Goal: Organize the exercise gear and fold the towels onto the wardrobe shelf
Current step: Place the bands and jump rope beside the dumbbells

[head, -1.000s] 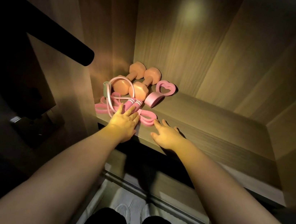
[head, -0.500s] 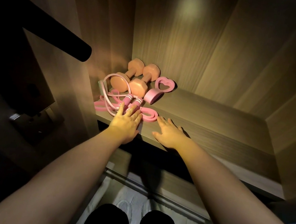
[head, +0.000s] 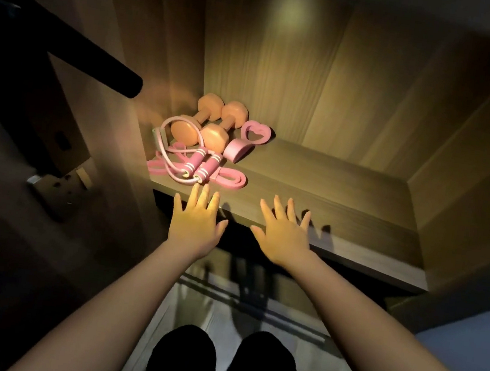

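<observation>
Two orange dumbbells [head: 214, 125] lie side by side in the back left corner of the wooden wardrobe shelf [head: 344, 204]. A pink skipping rope [head: 200, 164] with striped handles lies in front of them, over a flat pink resistance band [head: 229, 180]. A pink heart-shaped grip ring [head: 251, 139] rests to the right of the dumbbells. My left hand [head: 196, 225] hovers over the shelf's front edge with fingers spread, just short of the rope handles, holding nothing. My right hand [head: 284, 234] is spread flat beside it, also holding nothing. No towel is in view.
The wardrobe's left wall [head: 145, 79] stands close beside the gear. A black rod [head: 97, 63] juts in from the upper left. A dark door panel with a metal latch [head: 50, 184] is at left. My dark trouser legs [head: 226, 366] are below.
My left hand has drawn back off the rope handles toward the shelf edge, and the handles are now in plain sight. My right hand has also pulled back and spread. The gear has not moved.
</observation>
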